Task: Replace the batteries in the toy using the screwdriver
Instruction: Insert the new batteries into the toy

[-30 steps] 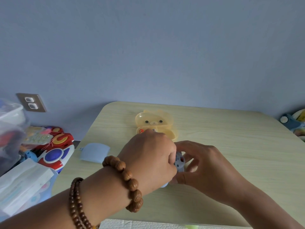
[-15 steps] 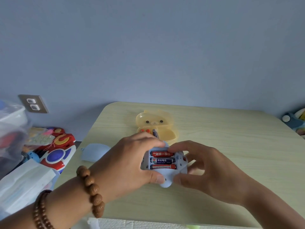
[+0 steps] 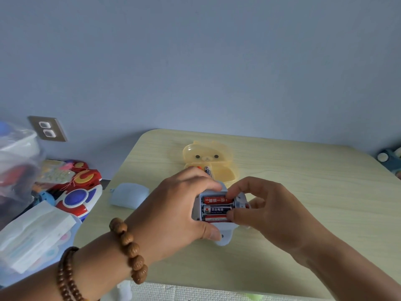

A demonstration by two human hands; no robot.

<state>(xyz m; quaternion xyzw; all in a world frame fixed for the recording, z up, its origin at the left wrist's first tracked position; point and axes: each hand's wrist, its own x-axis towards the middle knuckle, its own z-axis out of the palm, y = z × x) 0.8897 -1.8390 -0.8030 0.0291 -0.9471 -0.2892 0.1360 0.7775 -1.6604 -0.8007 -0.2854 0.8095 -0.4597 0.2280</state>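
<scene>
Toy (image 3: 223, 238) at mid-surface (image 3: 303, 181), cover (image 3: 130, 195) off at its 9 o'clock. Three batteries (image 3: 214, 209) in bay; old or new unclear. Left hand (image 3: 173, 211) grips toy; right hand (image 3: 267, 211) pinches batteries. Remaining, likely: refit cover, screw down.

Home, likely playroom corner. Light wood-grain table (image 3: 303, 181) with rounded corners, set against plain blue-grey wall (image 3: 217, 61). Household wall outlet (image 3: 47, 129) at left. Heap of bright plastic toys (image 3: 80, 194) beside table, next to clear plastic bag (image 3: 17, 157) of clutter. Yellow bear-faced case (image 3: 208, 157) on tabletop. Textured foam mat (image 3: 195, 293) below near edge.
</scene>
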